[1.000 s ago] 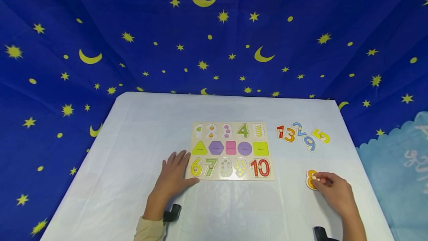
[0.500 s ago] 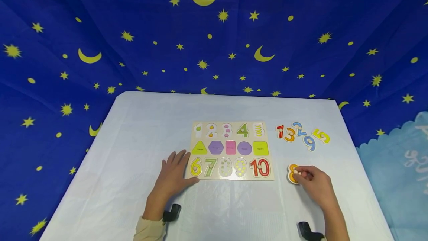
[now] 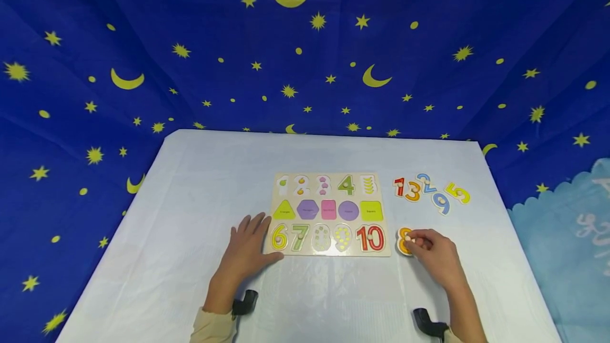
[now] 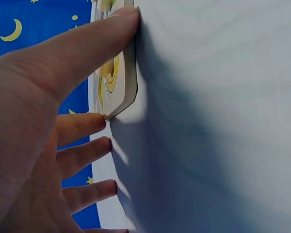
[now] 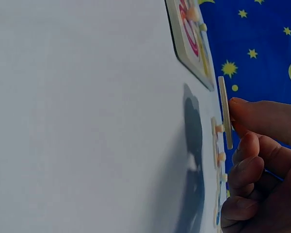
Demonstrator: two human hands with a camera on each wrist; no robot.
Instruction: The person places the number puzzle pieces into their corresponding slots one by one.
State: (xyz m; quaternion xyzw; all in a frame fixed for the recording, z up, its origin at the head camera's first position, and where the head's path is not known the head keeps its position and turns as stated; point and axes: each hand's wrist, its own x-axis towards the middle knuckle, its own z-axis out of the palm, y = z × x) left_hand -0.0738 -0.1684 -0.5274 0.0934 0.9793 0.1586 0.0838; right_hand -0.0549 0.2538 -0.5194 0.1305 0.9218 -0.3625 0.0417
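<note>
My right hand [image 3: 436, 258] pinches the knob of an orange number 8 puzzle piece [image 3: 403, 241], just right of the wooden number puzzle board [image 3: 305, 253]. In the right wrist view the 8 piece [image 5: 225, 112] is seen edge-on, raised off the table with its shadow below. My left hand [image 3: 245, 250] lies spread at the board's lower left corner, thumb on the front edge and index finger by the left side. The board holds the 4, 6, 7 and 10 pieces; the recesses for 1, 2, 3, 5, 8 and 9 show printed pictures.
Loose number pieces lie right of the board: a red 1 [image 3: 399, 188], an orange 3 [image 3: 413, 191], a blue 2 [image 3: 427, 184], a blue 9 [image 3: 441, 204] and a yellow 5 [image 3: 458, 193]. The white-covered table [image 3: 214, 168] meets a blue star-patterned cloth [image 3: 305, 68] behind.
My right hand has carried the 8 piece leftward and slightly away from me, close to the board's right edge. My left hand and the board stay in place.
</note>
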